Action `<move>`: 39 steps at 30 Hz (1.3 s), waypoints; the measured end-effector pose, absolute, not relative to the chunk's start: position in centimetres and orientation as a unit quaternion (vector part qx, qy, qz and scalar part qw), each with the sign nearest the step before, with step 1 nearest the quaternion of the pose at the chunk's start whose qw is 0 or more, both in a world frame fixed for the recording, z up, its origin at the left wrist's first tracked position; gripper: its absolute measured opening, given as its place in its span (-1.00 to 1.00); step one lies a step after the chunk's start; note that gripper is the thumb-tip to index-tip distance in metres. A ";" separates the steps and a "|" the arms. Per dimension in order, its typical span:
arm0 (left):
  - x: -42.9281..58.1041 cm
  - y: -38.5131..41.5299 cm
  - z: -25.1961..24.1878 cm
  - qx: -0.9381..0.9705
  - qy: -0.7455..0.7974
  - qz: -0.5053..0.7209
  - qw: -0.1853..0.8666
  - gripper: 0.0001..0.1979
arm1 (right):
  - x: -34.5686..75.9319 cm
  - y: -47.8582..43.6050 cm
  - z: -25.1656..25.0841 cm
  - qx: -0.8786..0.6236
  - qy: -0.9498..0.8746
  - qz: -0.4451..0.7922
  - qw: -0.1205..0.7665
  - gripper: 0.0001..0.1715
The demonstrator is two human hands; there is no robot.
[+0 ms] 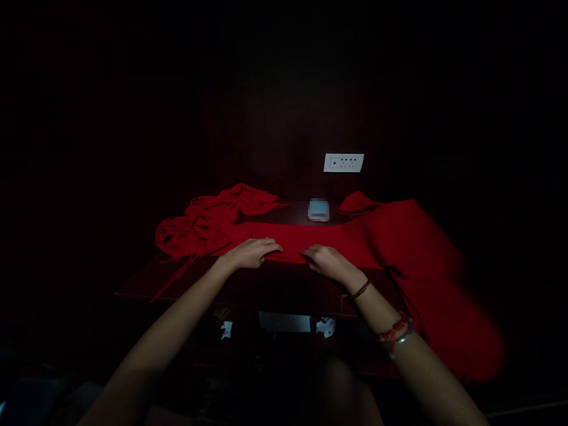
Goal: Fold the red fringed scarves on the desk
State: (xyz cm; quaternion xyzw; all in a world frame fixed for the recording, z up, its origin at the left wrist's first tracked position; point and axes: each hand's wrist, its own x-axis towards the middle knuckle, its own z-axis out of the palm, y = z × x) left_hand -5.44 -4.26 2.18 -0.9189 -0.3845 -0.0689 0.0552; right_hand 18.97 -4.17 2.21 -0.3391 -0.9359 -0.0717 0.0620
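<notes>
A long red scarf (399,236) lies across a dark wooden table (266,290). It is bunched at the left and hangs off the right edge. My left hand (251,253) rests on the scarf's near edge at the middle, fingers curled and pressed on the cloth, a ring on one finger. My right hand (328,263) lies just beside it, fingers bent onto the same edge. Red cords and a bangle circle my right wrist. The room is very dark.
A small pale blue box (318,209) stands at the back of the table. A white wall socket plate (343,162) is on the dark wall behind. Crumpled white paper (326,326) and a white sheet (284,322) lie under the table.
</notes>
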 end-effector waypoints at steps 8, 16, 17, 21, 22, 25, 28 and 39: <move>-3.8 -4.3 1.8 -0.924 -0.368 -0.086 0.063 -0.75 | 18.5 -3.4 1.9 -0.390 -0.915 -0.033 0.097 -0.78; -4.4 -3.7 1.2 -0.917 -0.373 -0.118 0.076 -0.65 | 19.0 -3.0 1.6 -0.337 -0.922 0.023 0.190 -0.81; -4.4 -3.6 1.1 -0.916 -0.375 -0.124 0.076 -0.71 | 18.9 -3.2 1.6 -0.333 -0.923 0.022 0.191 -0.80; -4.1 -3.2 0.6 -0.910 -0.376 -0.152 0.081 -0.78 | 18.2 -4.0 1.9 -0.366 -0.916 -0.024 0.162 -0.58; -4.1 -3.1 0.5 -0.907 -0.379 -0.163 0.084 -0.78 | 18.1 -4.1 1.9 -0.378 -0.914 -0.044 0.143 -0.60; -4.2 -2.9 0.5 -0.900 -0.381 -0.194 0.085 -0.82 | 17.8 -4.2 2.0 -0.400 -0.908 -0.094 0.081 -0.74; -4.4 -2.9 0.5 -0.899 -0.380 -0.204 0.078 -0.86 | 17.9 -4.1 2.0 -0.405 -0.904 -0.118 0.065 -0.72; -4.9 -3.4 1.4 -0.932 -0.331 -0.149 0.005 -0.81 | 18.2 -4.2 1.8 -0.395 -0.906 -0.135 0.075 -0.76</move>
